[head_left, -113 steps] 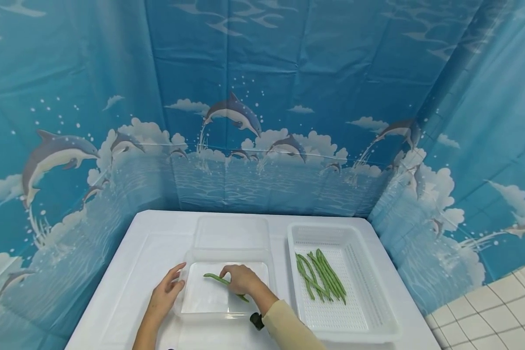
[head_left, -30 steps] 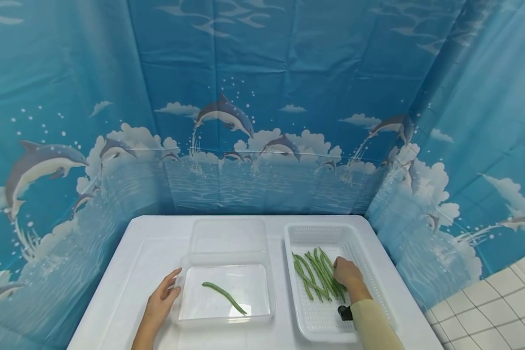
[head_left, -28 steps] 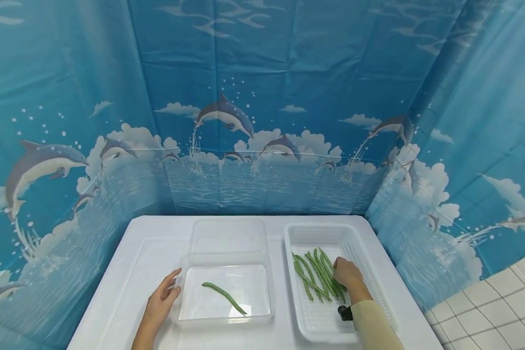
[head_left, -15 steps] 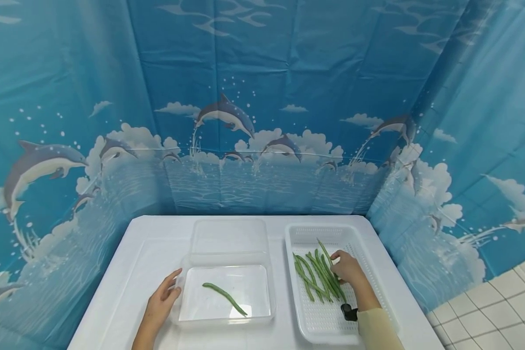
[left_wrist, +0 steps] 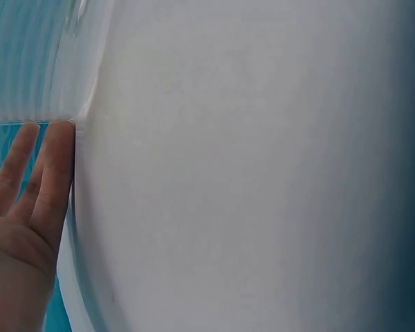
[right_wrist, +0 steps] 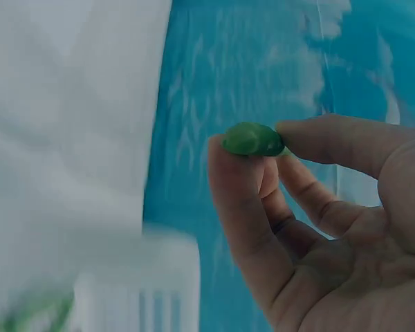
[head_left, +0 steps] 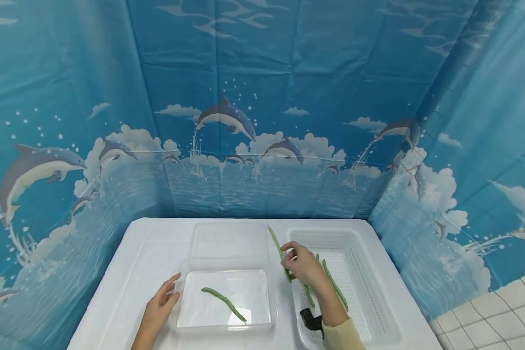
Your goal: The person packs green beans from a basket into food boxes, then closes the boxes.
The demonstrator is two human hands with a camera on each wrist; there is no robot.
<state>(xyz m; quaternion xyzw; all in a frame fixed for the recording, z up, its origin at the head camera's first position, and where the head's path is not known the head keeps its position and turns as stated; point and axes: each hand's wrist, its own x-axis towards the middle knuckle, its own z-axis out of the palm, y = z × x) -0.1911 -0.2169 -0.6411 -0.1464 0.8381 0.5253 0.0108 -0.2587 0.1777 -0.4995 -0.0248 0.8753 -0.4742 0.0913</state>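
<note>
My right hand [head_left: 304,265] pinches a green bean [head_left: 276,241] between thumb and fingers, over the left edge of the white basket [head_left: 376,311]. In the right wrist view the bean [right_wrist: 252,139] shows end-on between thumb and fingertip. Several green beans [head_left: 336,287] lie in the basket, partly hidden by the right forearm. My left hand [head_left: 157,306] touches the left wall of the clear plastic container [head_left: 227,326] with straight fingers; the left wrist view shows these fingertips [left_wrist: 59,135] at its edge. One green bean [head_left: 224,302] lies slantwise inside the container.
Behind the container a clear lid [head_left: 229,238] lies on the white table [head_left: 127,272]. A curtain with dolphins [head_left: 227,116] hangs round the back and sides. A black wrist camera [head_left: 310,320] sits on the right wrist, low over the basket.
My right hand has picked a green bean out of the basket and carried it left, to the gap beside the container. Earlier it laid down the bean in the container. The left hand stays put.
</note>
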